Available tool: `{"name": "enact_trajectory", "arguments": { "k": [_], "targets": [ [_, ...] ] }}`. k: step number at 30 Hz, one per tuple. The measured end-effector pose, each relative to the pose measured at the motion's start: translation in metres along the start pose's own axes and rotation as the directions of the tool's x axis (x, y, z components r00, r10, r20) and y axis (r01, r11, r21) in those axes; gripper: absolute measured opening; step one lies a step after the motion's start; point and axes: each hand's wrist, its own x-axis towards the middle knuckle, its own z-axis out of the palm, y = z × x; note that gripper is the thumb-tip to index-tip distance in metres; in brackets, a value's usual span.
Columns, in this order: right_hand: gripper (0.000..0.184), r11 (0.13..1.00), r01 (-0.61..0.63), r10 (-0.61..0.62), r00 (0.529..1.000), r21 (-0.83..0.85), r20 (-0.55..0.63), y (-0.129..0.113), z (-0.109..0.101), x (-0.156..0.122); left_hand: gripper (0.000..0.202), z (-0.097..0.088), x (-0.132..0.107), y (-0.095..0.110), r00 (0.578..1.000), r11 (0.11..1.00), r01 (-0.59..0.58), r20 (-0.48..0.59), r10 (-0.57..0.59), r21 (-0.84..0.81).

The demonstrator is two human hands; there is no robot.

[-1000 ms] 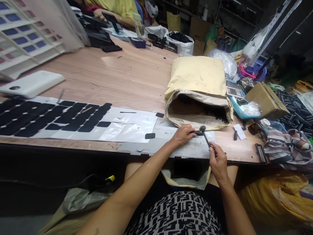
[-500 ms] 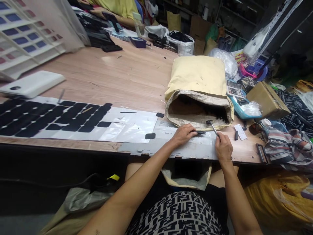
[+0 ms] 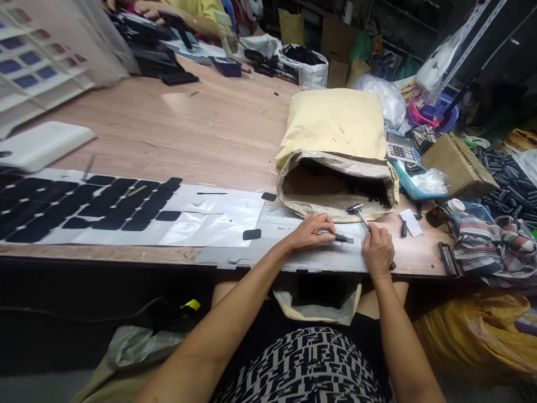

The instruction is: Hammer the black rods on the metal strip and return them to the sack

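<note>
1. The left hand [image 3: 312, 230] lies in the lower middle of the frame, its fingers closed on a slim dark piece [image 3: 340, 238] and pressing it flat on the grey plate [image 3: 268, 256].
2. The right hand [image 3: 377, 252], just to the right, has its fingers wrapped tight around the handle of a small hammer [image 3: 361, 217] (the metal head is raised, close to the mouth of the sack).
3. The paper sack [image 3: 335, 123] lies open on the wooden surface [image 3: 210, 129], just above both hands.
4. A calculator [image 3: 398, 146] rests right of the sack, and black pads [image 3: 84, 207] cover a sheet at the left.
</note>
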Motion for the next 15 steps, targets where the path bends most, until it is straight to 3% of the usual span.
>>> {"name": "enact_trajectory", "arguments": {
  "k": [4, 7, 11, 13, 15],
  "targets": [
    [0.029, 1.0, -0.007, 0.007, 1.0, -0.01, 0.011, -0.002, -0.001, -0.001, 0.022, 0.007, -0.028, 0.019, 0.972, 0.995, -0.082, 0.215, 0.09, -0.05],
    [0.029, 1.0, -0.013, 0.014, 1.0, -0.025, 0.021, -0.003, -0.001, -0.001, 0.015, 0.021, -0.049, 0.032, 0.973, 0.996, -0.074, 0.223, 0.062, 0.047],
    [0.029, 0.999, -0.005, 0.006, 1.0, -0.045, 0.026, -0.004, 0.0, -0.001, 0.029, 0.025, -0.042, 0.038, 0.989, 0.996, -0.077, 0.133, 0.07, 0.044],
    [0.029, 0.998, 0.0, 0.002, 1.0, -0.058, 0.026, -0.005, 0.0, -0.001, 0.033, 0.019, -0.016, 0.039, 0.999, 0.999, -0.042, 0.007, 0.042, -0.021],
    [0.029, 0.998, 0.003, -0.002, 1.0, -0.064, 0.024, -0.005, -0.001, -0.001, 0.032, 0.012, 0.022, 0.037, 0.983, 0.995, 0.069, -0.166, -0.079, -0.067]
  ]
}}
